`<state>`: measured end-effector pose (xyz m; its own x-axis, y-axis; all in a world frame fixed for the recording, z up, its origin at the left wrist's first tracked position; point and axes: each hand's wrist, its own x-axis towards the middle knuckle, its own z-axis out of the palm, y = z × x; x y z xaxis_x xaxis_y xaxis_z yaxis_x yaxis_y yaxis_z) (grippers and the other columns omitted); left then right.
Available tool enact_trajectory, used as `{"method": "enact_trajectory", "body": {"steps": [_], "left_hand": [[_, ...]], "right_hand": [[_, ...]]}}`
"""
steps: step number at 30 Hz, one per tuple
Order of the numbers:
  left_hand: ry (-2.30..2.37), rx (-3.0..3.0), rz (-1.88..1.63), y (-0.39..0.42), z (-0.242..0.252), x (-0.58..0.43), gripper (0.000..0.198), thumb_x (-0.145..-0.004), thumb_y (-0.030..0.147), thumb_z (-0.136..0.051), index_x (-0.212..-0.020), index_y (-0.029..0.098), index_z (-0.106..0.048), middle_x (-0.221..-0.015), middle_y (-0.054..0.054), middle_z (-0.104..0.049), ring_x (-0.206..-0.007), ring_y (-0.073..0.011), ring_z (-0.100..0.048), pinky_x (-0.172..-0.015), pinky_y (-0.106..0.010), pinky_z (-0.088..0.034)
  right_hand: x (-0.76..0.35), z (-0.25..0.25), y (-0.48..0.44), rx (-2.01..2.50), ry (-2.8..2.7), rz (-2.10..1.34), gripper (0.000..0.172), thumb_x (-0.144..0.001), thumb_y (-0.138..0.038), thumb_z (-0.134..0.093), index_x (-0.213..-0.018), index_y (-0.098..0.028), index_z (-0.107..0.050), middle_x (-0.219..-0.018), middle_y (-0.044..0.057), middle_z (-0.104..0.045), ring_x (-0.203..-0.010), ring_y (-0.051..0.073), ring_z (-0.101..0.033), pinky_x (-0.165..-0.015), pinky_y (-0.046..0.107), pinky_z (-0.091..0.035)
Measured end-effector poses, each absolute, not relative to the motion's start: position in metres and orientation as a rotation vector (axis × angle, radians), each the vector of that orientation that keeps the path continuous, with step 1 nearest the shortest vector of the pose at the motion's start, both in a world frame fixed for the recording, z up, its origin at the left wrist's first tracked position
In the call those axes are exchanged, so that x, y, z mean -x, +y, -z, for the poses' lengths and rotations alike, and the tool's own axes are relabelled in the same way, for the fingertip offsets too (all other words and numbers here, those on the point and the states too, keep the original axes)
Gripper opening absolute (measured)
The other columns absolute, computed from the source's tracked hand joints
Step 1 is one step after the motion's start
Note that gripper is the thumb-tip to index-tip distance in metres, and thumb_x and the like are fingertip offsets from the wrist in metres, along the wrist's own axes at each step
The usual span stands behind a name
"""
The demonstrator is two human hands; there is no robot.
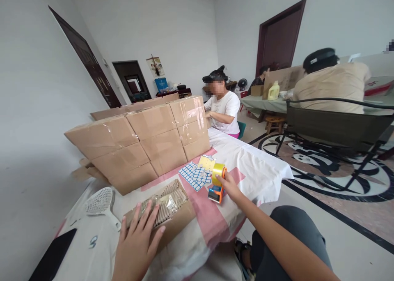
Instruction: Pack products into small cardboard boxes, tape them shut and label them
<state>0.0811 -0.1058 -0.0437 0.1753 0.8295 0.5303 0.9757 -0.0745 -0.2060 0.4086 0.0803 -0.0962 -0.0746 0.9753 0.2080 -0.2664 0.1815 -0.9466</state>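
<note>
My left hand (138,236) lies with its fingers spread on the near left part of an open cardboard box (180,221). Inside the box, clear plastic wrapping (172,202) covers rows of light, ridged items that I cannot identify. To the right, my right hand (228,184) has its fingers round an orange and blue tape dispenser (220,194) with a yellow roll of tape (217,174). The dispenser is upright at the table's right side. Beside it lie sheets of blue-edged labels (195,176) and a yellow sheet (207,162).
Stacked cardboard boxes (160,137) stand behind the open box. A white slotted scoop (103,205) and a black flat object (53,254) lie at the left. A person in white (226,108) sits beyond the stack; others sit at a table (254,102) on the right.
</note>
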Motion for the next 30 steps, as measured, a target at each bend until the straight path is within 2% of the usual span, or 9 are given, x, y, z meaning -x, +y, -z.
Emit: {"method": "enact_trajectory", "body": {"steps": [3, 7, 11, 15, 19, 22, 25, 30], "left_hand": [[-1.658, 1.959, 0.432, -0.107, 0.045, -0.08, 0.057, -0.096, 0.043, -0.044, -0.15, 0.026, -0.048, -0.155, -0.004, -0.05, -0.15, -0.0336, -0.032, -0.123, -0.061, -0.015], [-1.616, 2.003, 0.492, -0.108, 0.046, -0.078, 0.07, -0.095, 0.042, -0.049, -0.16, 0.031, -0.025, -0.148, -0.004, -0.058, -0.148, -0.035, -0.036, -0.121, -0.063, -0.017], [-1.609, 1.998, 0.517, -0.107, 0.045, -0.081, 0.074, -0.095, 0.041, -0.049, -0.162, 0.033, -0.017, -0.152, -0.005, -0.054, -0.147, -0.0346, -0.039, -0.121, -0.061, -0.018], [-1.552, 2.006, 0.513, -0.107, 0.043, -0.087, 0.074, -0.094, 0.04, -0.049, -0.161, 0.027, -0.02, -0.152, -0.009, -0.054, -0.139, -0.0343, -0.048, -0.121, -0.059, -0.018], [-1.493, 2.036, 0.502, -0.108, 0.043, -0.088, 0.065, -0.094, 0.041, -0.051, -0.153, 0.02, -0.035, -0.142, -0.011, -0.063, -0.13, -0.033, -0.057, -0.121, -0.054, -0.017], [-1.451, 2.065, 0.502, -0.108, 0.041, -0.087, 0.056, -0.093, 0.039, -0.052, -0.145, 0.021, -0.045, -0.139, -0.009, -0.066, -0.128, -0.0305, -0.058, -0.122, -0.051, -0.015], [-1.424, 2.083, 0.509, -0.109, 0.038, -0.088, 0.054, -0.092, 0.038, -0.053, -0.143, 0.023, -0.048, -0.138, -0.008, -0.066, -0.128, -0.0286, -0.059, -0.123, -0.049, -0.013], [-1.362, 2.083, 0.579, -0.112, 0.037, -0.096, 0.055, -0.089, 0.035, -0.057, -0.141, 0.021, -0.051, -0.139, -0.009, -0.065, -0.13, -0.0295, -0.056, -0.123, -0.049, -0.018]], "right_hand": [[-0.406, 0.087, 0.06, 0.815, -1.234, -1.259, 0.047, -0.083, -0.057, -0.072, -0.109, -0.018, -0.063, -0.105, 0.009, -0.074, -0.096, 0.027, -0.072, -0.085, 0.04, -0.058], [-0.402, 0.071, 0.04, 0.844, -1.329, -1.168, 0.041, -0.089, -0.055, -0.066, -0.108, -0.018, -0.064, -0.101, 0.007, -0.072, -0.092, 0.024, -0.069, -0.083, 0.035, -0.056], [-0.398, 0.063, 0.033, 0.872, -1.334, -1.117, 0.043, -0.09, -0.057, -0.064, -0.106, -0.017, -0.065, -0.096, 0.006, -0.071, -0.086, 0.022, -0.067, -0.078, 0.034, -0.057], [-0.398, 0.063, 0.03, 0.88, -1.285, -1.203, 0.045, -0.088, -0.058, -0.065, -0.108, -0.018, -0.063, -0.097, 0.007, -0.071, -0.087, 0.023, -0.068, -0.077, 0.035, -0.058], [-0.398, 0.062, 0.026, 0.869, -1.274, -1.237, 0.043, -0.088, -0.058, -0.065, -0.106, -0.02, -0.063, -0.097, 0.007, -0.071, -0.086, 0.024, -0.069, -0.071, 0.034, -0.058], [-0.396, 0.06, 0.023, 0.843, -1.29, -1.218, 0.043, -0.089, -0.058, -0.063, -0.105, -0.019, -0.063, -0.099, 0.008, -0.072, -0.089, 0.024, -0.069, -0.075, 0.034, -0.057], [-0.394, 0.06, 0.023, 0.84, -1.292, -1.22, 0.04, -0.091, -0.056, -0.063, -0.105, -0.019, -0.064, -0.098, 0.007, -0.072, -0.086, 0.023, -0.068, -0.074, 0.034, -0.056], [-0.393, 0.059, 0.022, 0.848, -1.377, -1.128, 0.032, -0.092, -0.049, -0.062, -0.104, -0.02, -0.063, -0.094, 0.005, -0.071, -0.085, 0.022, -0.067, -0.073, 0.032, -0.054]]}}
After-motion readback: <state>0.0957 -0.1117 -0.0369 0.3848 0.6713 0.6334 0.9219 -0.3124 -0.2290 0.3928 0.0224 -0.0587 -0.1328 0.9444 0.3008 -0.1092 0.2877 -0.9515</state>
